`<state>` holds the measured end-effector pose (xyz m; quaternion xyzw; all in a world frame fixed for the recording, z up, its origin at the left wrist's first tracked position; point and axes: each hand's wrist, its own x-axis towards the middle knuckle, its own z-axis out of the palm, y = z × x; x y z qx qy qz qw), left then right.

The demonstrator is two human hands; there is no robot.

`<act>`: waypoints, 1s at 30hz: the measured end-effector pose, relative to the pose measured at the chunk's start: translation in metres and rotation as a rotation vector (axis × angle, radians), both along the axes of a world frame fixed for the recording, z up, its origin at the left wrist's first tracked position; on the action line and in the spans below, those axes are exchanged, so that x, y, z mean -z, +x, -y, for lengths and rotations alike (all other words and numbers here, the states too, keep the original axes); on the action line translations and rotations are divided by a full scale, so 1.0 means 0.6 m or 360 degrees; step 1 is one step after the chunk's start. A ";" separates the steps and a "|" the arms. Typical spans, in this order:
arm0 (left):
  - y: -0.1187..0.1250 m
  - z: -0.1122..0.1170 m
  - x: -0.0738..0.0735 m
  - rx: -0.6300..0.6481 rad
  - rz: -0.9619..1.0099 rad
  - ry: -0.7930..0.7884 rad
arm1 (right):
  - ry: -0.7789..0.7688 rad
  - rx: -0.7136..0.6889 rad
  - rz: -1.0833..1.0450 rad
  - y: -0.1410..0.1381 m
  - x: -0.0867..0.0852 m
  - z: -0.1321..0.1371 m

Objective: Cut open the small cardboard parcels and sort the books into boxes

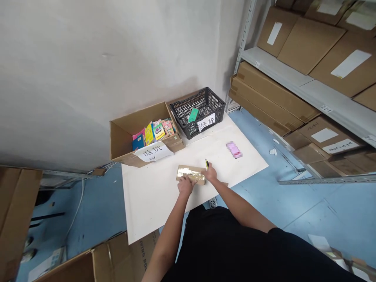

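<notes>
item: one small cardboard box point(193, 174), lying on the white table point(152, 211), toward the edge nearest the person; shiny tape point(186, 171) along its top. long axis: roughly left to right across the person's front, right end slightly nearer the body. left hand point(186, 185): fingers spread, laid over the near long side and top, in contact; nothing seen pinched between them. right hand point(210, 173): fingers closed round a slim yellow-and-black tool point(207, 164), seemingly a cutter, visible end pointing away from the body; whether a blade is out, cannot tell. governing relation: the box lies to the left of the right hand's fingers, its right short end just beside them; the right hand is nearer that end, the left hand bears nearer the middle, the taped line running leftward from the tool's side. contact of right knuckles with cardboard: cannot tell. adjacent stock: open carton point(117, 141) of booklets point(159, 132), beyond the box, by the wall point(147, 51); black crate point(192, 131) next to the carton, holding a green packet point(193, 115); blurred purple item point(234, 149), rightward, apart from both hands.
</notes>
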<state>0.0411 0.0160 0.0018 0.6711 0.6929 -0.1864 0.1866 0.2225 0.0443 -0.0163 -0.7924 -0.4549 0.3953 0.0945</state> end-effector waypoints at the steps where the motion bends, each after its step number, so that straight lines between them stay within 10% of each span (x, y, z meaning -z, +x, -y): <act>1: -0.005 0.006 0.000 0.0013 -0.0007 -0.0003 | 0.0009 0.0005 -0.0001 -0.007 -0.001 -0.013; 8: -0.041 0.034 0.017 0.0072 0.0239 0.0309 | 0.0190 -0.0142 -0.0177 -0.015 0.006 -0.060; 16: -0.078 0.044 0.064 0.0077 0.0542 0.0438 | -0.0076 -0.0064 -0.0726 0.069 0.026 -0.009; 30: -0.062 0.047 0.034 0.0137 0.0308 0.0307 | -0.0223 -0.0530 -0.0436 0.085 -0.005 -0.042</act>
